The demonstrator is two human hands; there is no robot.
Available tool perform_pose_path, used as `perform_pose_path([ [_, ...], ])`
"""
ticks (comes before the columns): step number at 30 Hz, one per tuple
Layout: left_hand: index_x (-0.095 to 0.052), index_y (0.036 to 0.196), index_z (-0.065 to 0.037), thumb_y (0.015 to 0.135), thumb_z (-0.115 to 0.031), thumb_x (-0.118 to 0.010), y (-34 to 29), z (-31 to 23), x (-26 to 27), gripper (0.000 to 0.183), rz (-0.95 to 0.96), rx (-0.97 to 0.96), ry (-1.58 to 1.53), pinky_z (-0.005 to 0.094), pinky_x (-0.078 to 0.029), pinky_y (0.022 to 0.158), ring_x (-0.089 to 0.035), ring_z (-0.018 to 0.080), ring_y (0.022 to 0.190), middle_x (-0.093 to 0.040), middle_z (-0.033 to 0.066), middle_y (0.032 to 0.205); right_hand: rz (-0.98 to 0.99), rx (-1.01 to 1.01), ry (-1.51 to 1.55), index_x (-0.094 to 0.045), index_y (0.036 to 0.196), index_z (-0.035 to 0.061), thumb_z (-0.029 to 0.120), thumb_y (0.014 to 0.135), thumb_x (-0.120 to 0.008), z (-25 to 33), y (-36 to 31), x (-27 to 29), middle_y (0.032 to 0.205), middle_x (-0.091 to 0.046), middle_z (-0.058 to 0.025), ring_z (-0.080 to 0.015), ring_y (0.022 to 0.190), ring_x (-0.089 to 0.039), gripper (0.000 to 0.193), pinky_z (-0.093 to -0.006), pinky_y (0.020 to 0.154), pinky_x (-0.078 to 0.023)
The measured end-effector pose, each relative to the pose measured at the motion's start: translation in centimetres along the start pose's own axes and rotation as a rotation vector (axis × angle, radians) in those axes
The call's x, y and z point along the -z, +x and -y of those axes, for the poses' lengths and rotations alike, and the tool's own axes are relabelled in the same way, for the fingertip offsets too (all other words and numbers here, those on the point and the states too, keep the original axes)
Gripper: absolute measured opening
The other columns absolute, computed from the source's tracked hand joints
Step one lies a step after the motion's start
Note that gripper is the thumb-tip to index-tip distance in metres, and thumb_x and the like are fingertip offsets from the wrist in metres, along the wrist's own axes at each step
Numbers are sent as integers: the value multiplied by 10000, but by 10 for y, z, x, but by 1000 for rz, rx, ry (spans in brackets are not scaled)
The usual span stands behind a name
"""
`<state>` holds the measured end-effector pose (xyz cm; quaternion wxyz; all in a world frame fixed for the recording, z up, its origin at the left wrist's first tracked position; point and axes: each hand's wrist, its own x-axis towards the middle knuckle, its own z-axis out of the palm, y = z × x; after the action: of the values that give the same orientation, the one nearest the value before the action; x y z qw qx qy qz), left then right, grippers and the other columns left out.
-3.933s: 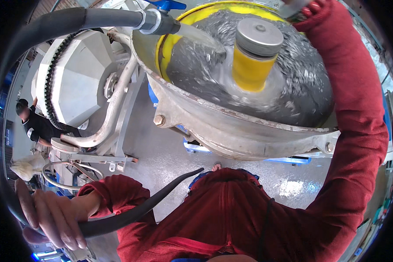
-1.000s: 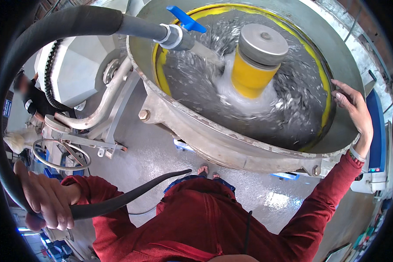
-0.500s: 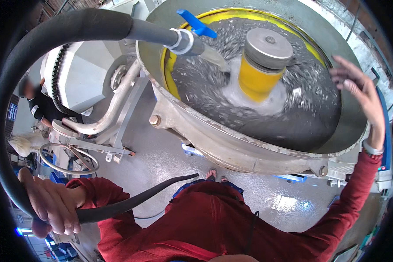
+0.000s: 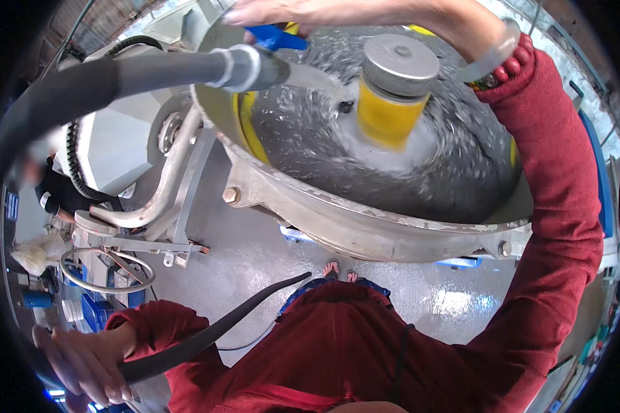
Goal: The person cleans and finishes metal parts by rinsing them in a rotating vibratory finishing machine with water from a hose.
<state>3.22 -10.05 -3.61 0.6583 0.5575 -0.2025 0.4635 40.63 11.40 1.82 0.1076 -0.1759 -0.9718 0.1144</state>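
My left hand is closed around a black hose, whose loose end hangs in front of my body. The hose arches up on the left to a grey pipe end with a blue valve handle. My right hand is at that handle, its fingers over it and partly cut off by the upper edge. Water pours from the pipe end into a large round metal tub. Grey slurry with many small shiny pieces swirls inside, around a yellow centre post with a metal cap.
A white faceted drum on a metal frame stands left of the tub, with a handwheel below it. Another person in dark clothes is beyond the drum. The floor looks wet and shiny.
My right hand has swung from the tub's right rim across to the valve handle at upper left. The hose and pipe end have shifted slightly left in view; water still flows.
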Motion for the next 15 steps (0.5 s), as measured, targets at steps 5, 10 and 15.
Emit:
perform_pose_path([
  [5, -419, 832, 90, 889, -70, -449, -32, -34, -3, 172, 81, -121, -155, 416, -502, 310, -571, 289, 372, -540, 226, 491, 4, -21, 29, -529, 1102, 39, 358, 950, -391, 21, -3, 8, 975, -546, -102, -185, 883, -509, 379, -314, 792, -413],
  [10, -414, 870, 111, 848, -35, -500, -19, -12, -6, 171, -100, -7, 42, 397, -508, 314, -569, 274, 365, -543, 211, 487, 5, -33, 69, -549, 1042, 29, 362, 940, -408, 17, -3, 0, 886, -544, -92, -177, 813, -506, 376, -314, 741, -414],
  [15, -409, 907, 132, 807, 0, -552, -22, -4, -32, 219, -143, -2, 130, 378, -515, 319, -567, 258, 358, -545, 195, 484, -1, -36, 52, -569, 982, 19, 365, 930, -425, 25, -8, -1, 797, -542, -83, -169, 743, -503, 379, -314, 691, -415],
])
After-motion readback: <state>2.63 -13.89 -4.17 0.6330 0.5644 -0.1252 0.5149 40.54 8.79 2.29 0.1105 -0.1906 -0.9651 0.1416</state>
